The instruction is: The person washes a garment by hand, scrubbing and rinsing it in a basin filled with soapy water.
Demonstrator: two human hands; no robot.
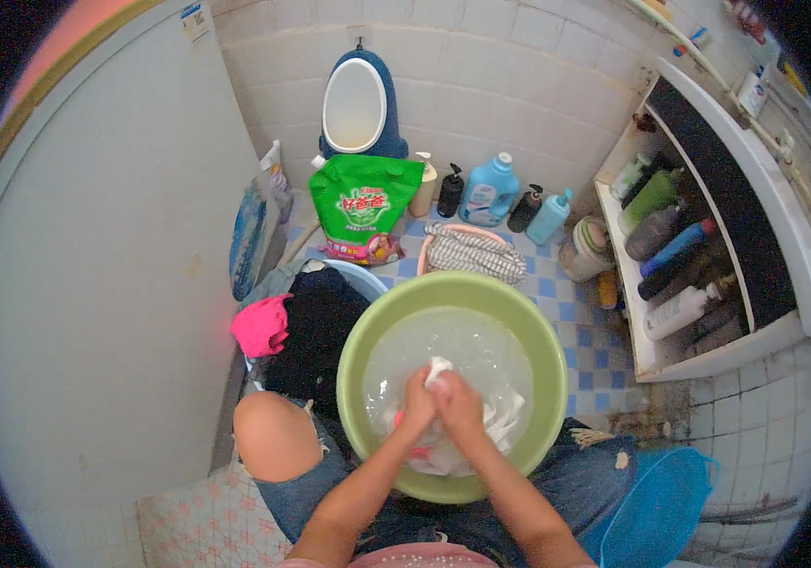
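Observation:
A green plastic basin (451, 291) of cloudy water stands between my knees. Over the water my left hand (419, 403) and my right hand (459, 406) are pressed together, both closed on a bunched white cloth (438, 368). More of the white fabric (508, 420) spreads through the water below and right of my hands. Something pink (418, 452) shows in the water beneath my left wrist. My fingers hide most of the gripped part, and I cannot tell where the held cloth joins the submerged fabric.
Left of the basin, a light blue tub (357, 273) holds dark clothes (320, 326) and a pink cloth (261, 326). Behind stand a green detergent pouch (366, 206), a blue detergent bottle (490, 192) and a pink basket (422, 264) with striped cloth (475, 254). A bottle-filled cabinet (622, 206) stands right; a blue bucket (661, 504) sits near my right knee.

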